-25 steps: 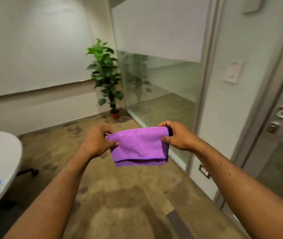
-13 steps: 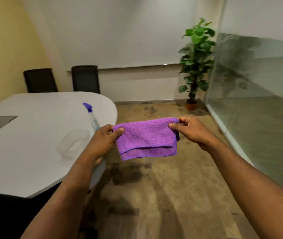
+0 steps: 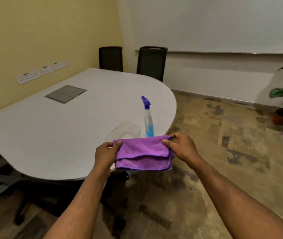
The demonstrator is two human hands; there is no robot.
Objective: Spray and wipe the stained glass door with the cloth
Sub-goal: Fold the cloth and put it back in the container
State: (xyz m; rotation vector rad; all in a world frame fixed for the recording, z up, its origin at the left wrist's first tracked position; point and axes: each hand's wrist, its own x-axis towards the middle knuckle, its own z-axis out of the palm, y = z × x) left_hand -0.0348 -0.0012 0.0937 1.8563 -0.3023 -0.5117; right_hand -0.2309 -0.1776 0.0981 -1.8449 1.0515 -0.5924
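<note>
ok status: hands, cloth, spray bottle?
Left hand and right hand both grip folded purple cloth. Spray bottle upright on table, untouched. Glass door out of view.

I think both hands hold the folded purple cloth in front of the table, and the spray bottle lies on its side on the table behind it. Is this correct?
Not quite. In the head view the spray bottle stands upright on the white table, it does not lie on its side. The rest holds: the left hand and the right hand each hold one end of the folded purple cloth, with the bottle behind it.
</note>
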